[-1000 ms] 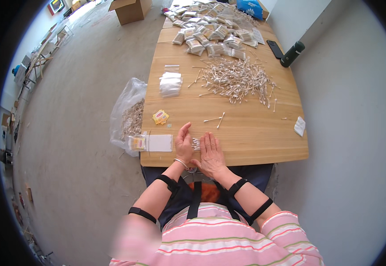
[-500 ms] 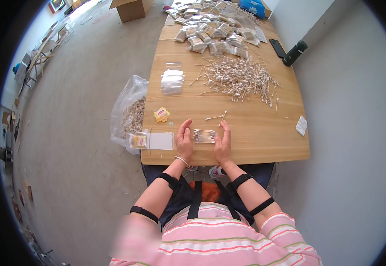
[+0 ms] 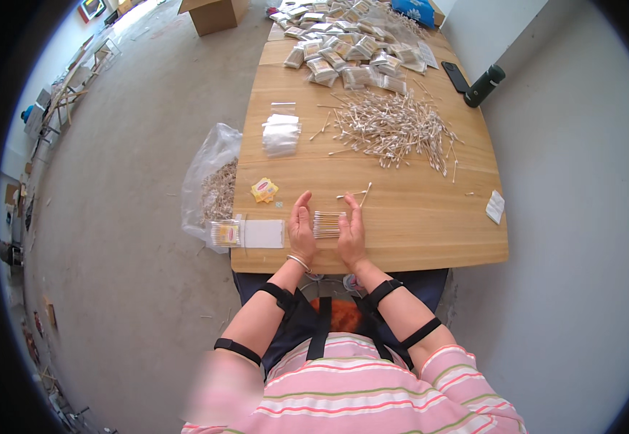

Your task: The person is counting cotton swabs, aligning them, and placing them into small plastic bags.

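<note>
A row of cotton swabs (image 3: pixel 327 225) lies side by side on the table between my hands. My left hand (image 3: pixel 301 227) stands on edge at the row's left end, fingers stretched forward. My right hand (image 3: pixel 351 230) presses against the row's right end, its fingers extended and the thumb over the swab tips. Two loose swabs (image 3: pixel 364 194) lie crossed just beyond my right fingertips. Left of my left hand are a filled clear bag of swabs (image 3: pixel 225 233) with a yellow label and a flat white bag (image 3: pixel 264 233). Yellow label cards (image 3: pixel 264 190) lie behind them.
A large heap of loose swabs (image 3: pixel 394 126) covers the middle right of the table. Stacked empty bags (image 3: pixel 280 134) lie left of it. Packed bags (image 3: pixel 343 47) are piled at the far end. A phone (image 3: pixel 455 77) and dark bottle (image 3: pixel 484 85) stand along the right edge.
My right hand has moved left against the swab row, whose swabs now lie more evenly packed. My left hand has stayed almost in place.
</note>
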### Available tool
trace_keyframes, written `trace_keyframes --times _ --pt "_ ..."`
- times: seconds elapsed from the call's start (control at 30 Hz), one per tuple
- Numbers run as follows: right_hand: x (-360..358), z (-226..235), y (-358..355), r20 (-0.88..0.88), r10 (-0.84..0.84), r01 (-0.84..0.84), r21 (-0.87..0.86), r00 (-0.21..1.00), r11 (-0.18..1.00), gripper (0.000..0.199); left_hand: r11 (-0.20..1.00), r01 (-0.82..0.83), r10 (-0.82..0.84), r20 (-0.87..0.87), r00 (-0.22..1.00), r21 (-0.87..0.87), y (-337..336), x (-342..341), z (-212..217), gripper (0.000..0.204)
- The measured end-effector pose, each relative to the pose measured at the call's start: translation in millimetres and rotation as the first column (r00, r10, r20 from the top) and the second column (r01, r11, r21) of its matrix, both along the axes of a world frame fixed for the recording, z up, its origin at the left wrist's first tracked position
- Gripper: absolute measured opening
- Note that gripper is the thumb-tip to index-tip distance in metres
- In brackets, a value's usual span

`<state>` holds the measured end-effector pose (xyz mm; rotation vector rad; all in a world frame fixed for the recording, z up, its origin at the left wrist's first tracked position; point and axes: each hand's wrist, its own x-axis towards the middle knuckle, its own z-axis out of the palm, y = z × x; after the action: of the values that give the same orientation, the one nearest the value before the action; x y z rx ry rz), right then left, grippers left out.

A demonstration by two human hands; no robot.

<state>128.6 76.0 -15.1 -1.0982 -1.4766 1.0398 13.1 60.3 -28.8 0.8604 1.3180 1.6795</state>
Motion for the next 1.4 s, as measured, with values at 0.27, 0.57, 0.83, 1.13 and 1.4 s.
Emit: trace_keyframes --times 0.27,0.57,0.83,1.13,1.4 --pt "9.8 -8.5 0.3 0.195 -0.051 0.030 0.111 0.979 0.993 0.044 0.990 0.132 -0.136 -0.081 0.987 -0.050 -4.2 -8.5 5.0 0.041" --pt "41.7 12.4 39.8 0.725 -0.325 0.345 0.128 0.608 0.930 0.042 0.896 0.338 -0.353 -0.924 0.146 -0.289 -23.4 -9.8 28.2 0.064" --pt "20.4 6.6 -9.9 0.869 -0.079 -0.235 0.218 0.488 0.947 0.076 0.972 0.206 -0.231 -0.299 0.926 -0.111 -16.9 -8.5 12.2 0.045" --pt "15.3 9.6 -20.2 0.945 0.128 -0.379 -0.005 0.301 0.926 0.099 0.984 0.171 -0.173 -0.047 0.984 -0.054 -11.4 -2.3 9.8 0.041" --pt "15.9 6.1 -21.0 0.919 0.117 -0.376 0.036 0.377 0.926 0.093 0.986 0.163 -0.167 -0.103 0.981 -0.043 -16.9 2.4 9.6 0.041"
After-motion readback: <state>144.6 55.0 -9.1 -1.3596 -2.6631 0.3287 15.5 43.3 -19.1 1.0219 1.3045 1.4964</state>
